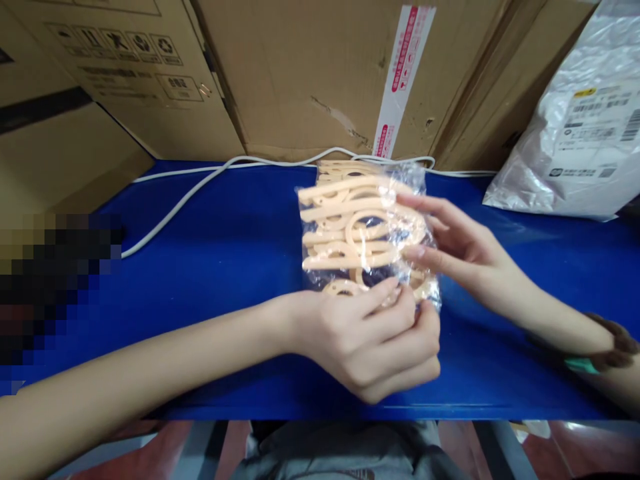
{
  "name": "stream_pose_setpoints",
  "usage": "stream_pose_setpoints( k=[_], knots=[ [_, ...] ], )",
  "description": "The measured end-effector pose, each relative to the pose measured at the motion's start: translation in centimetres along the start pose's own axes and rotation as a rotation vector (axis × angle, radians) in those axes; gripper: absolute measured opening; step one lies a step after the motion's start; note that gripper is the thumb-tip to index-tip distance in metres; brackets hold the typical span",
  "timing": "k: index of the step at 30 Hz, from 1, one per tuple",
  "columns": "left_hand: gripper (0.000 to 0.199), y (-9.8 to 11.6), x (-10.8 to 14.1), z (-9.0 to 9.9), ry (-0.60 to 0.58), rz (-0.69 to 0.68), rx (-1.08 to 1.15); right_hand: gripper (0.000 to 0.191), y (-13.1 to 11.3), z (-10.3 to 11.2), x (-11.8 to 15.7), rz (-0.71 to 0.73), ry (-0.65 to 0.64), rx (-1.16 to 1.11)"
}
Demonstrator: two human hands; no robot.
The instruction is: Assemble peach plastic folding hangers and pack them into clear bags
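A clear plastic bag (367, 230) of beige folding clothes hangers lies in front of me, in the middle of the blue tabletop. My left hand (375, 340) is closed at the bag's near edge, thumb and fingers pinching the film there. At the right side, my right hand (465, 247) grips the bag, its thumb and index finger spread on the plastic over the hangers' ends. The other fingers of that hand are partly hidden. Behind this bag, more beige hangers (345, 167) show under clear plastic; whether they belong to a separate bag I cannot tell.
Cardboard boxes (300, 80) stand along the back of the blue table (225, 260). A white cable (187, 193) runs across the rear. At the back right sits a silvery-white mailing bag (560, 147) with labels. A blurred dark patch covers the left edge.
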State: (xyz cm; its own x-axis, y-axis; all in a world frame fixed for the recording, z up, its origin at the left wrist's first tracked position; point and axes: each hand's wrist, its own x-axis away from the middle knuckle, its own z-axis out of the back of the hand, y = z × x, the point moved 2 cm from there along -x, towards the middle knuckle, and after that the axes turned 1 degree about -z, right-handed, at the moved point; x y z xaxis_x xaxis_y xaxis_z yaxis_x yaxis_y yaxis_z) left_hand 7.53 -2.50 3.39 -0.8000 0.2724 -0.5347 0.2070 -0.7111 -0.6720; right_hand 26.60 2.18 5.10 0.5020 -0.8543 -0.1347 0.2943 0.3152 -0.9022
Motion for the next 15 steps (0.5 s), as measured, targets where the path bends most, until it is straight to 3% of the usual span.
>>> stream_pose_setpoints(
  k=[4,7,9,15],
  knots=[
    [0.026,-4.0,0.8,-1.5,-0.046,0.109,-0.059,0.053,-0.8,2.2,-4.4,0.163,0.149,0.112],
    [0.045,-7.4,1.6,-4.3,-0.273,0.325,0.1,0.06,-0.1,3.5,-8.6,0.207,0.225,0.085],
    [0.049,-9.0,2.1,-6.2,-0.355,0.416,0.124,0.058,1.0,4.0,-11.2,0.191,0.24,0.102],
    [0.044,-9.9,3.4,-9.7,-0.422,0.352,0.034,0.046,5.4,4.3,-15.4,0.138,0.259,0.328]
  ],
)
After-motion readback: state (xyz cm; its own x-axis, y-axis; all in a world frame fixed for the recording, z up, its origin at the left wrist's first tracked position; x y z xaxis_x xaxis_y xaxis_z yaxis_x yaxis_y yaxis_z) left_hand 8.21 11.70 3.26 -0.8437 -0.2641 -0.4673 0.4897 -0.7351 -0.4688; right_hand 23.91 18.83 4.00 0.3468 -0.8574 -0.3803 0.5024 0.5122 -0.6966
